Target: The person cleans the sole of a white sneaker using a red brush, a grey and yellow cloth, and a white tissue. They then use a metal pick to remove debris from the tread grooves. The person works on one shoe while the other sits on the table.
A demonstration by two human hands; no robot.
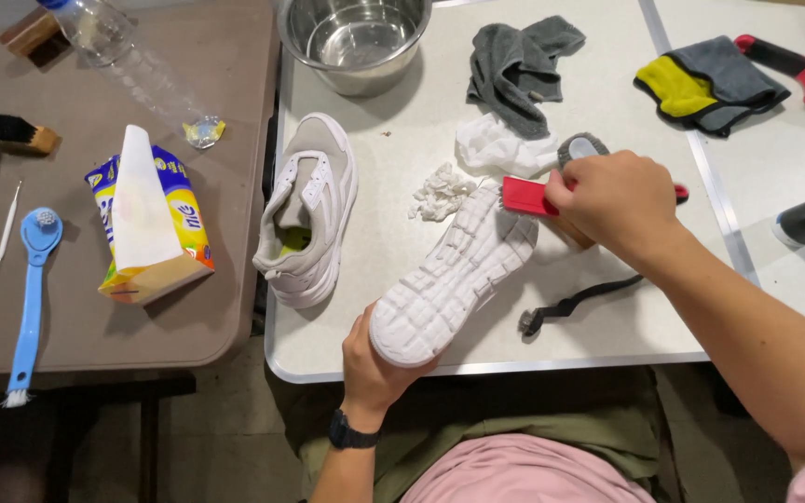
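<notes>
Left hand (375, 359) grips the light, flexible shoe (454, 275) at its near end, sole up; right hand (612, 200) clasps the stiff red brush (531, 197).

A pale grey counter (607, 326) with a metal edge stood beside a brown counter (225, 140) (its corner rounded), a narrow dark gap between them; below lay a dull concrete floor (225, 438); the light was even, casting soft shadows.

A white worktop (607, 326) carried a steel bowl (356, 37), grey cloths (514, 61), crumpled tissue (496, 144), a pale sneaker (314, 210) and a small black brush (575, 303). Beside it, a brown worktop (188, 307) bore a tissue pack (146, 219), a blue brush (30, 289) and a plastic bottle (128, 61).
</notes>
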